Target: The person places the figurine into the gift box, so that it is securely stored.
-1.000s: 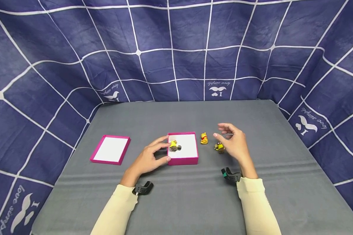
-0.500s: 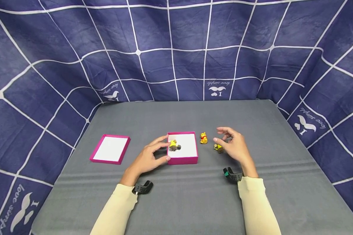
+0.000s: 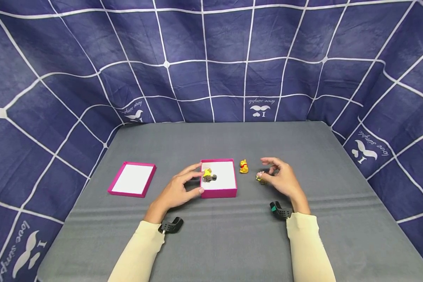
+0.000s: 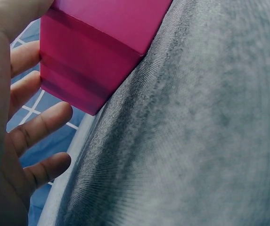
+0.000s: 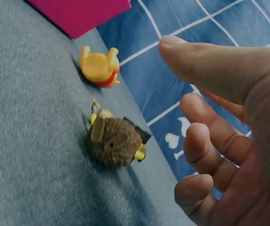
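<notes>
My left hand (image 3: 178, 190) touches the left side of an open pink box (image 3: 219, 193), its thumb and fingers spread. In the left wrist view some fingers (image 4: 27, 89) meet the box's pink wall (image 4: 73, 61), while the lower two stand apart. A small yellow-and-brown figurine (image 3: 209, 178) is inside the box on its white floor. My right hand (image 3: 282, 178) hovers over another brown figurine with yellow parts (image 3: 260, 178). In the right wrist view this figurine (image 5: 113, 143) lies on the cloth, apart from the relaxed, spread fingers (image 5: 198, 141).
A yellow bear figurine with a red band (image 3: 244, 167) lies between the box and the brown figurine. The pink lid (image 3: 130, 180), white inside, lies at the left. Grey cloth (image 3: 225, 243) covers the table, and a blue grid-patterned curtain (image 3: 229, 43) hangs around it.
My right hand has lowered slightly, bringing its thumb closer to the brown figurine in the head view. The left hand and the box stay where they were.
</notes>
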A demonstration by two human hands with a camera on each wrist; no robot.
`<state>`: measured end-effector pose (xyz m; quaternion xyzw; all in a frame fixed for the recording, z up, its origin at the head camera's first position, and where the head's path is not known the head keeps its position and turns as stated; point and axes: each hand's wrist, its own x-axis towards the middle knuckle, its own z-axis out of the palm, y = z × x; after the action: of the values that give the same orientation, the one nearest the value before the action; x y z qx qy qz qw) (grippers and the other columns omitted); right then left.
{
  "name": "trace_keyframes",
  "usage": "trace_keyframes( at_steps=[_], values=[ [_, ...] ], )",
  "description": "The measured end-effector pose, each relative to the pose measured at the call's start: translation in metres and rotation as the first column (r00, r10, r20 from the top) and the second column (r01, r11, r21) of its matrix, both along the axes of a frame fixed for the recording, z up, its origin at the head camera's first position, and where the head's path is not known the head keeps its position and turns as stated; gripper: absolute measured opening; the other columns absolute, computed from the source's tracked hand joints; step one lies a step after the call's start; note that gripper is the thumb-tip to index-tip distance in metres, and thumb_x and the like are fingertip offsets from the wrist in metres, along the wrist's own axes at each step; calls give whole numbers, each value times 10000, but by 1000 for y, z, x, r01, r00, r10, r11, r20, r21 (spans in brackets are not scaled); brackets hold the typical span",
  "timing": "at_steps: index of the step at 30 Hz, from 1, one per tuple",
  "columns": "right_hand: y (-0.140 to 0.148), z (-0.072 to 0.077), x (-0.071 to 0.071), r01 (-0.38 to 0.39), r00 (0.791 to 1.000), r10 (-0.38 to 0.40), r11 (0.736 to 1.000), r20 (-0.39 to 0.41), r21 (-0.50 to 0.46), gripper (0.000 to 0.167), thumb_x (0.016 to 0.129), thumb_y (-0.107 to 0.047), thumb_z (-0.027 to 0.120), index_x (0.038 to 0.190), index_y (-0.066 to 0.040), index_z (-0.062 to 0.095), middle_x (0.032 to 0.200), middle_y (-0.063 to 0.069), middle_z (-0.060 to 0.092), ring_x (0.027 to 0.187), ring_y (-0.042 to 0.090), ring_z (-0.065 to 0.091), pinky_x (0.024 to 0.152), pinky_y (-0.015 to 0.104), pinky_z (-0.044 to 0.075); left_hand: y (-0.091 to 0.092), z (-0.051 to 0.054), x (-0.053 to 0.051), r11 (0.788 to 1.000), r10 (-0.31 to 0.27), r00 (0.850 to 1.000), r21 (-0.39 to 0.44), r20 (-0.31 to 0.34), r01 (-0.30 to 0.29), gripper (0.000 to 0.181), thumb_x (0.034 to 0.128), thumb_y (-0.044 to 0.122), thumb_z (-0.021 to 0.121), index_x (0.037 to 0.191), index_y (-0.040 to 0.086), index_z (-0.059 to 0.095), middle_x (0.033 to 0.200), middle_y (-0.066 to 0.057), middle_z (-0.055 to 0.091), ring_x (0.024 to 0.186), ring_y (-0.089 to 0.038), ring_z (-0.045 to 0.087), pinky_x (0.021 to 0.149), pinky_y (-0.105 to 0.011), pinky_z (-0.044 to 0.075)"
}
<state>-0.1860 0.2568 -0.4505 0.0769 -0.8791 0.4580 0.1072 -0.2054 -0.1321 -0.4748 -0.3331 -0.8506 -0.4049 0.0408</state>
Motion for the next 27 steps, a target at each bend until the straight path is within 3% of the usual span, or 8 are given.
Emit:
trace_keyframes(
  at_steps=[15,23,27],
  values=[
    [8,-6,1,-34,995,32,999,99,13,595,739,-189,904,1277,-103,663,1154,105,678,789,154,532,644,224,416,0,0,0,1000,5,1000,-2,3,-5,574,863,414,782,1381,229,617,1587,60,416,1451,-109,404,1151,-458,385],
    [12,-8,1,-52,988,46,998,147,39,600,734,-225,909,1273,-117,668,921,105,635,772,167,532,651,233,411,0,1,-1,1000,4,1000,-6,-4,-4,573,867,435,772,1382,237,616,1586,96,408,1452,-111,404,1154,-440,384],
    [13,-9,1,-57,988,49,997,146,54,589,733,-232,909,1262,-123,675,883,95,634,750,150,533,641,237,413,0,1,0,1000,4,1000,-6,-1,-4,578,866,441,771,1382,231,617,1585,75,416,1444,-116,417,1146,-440,392]
  ],
)
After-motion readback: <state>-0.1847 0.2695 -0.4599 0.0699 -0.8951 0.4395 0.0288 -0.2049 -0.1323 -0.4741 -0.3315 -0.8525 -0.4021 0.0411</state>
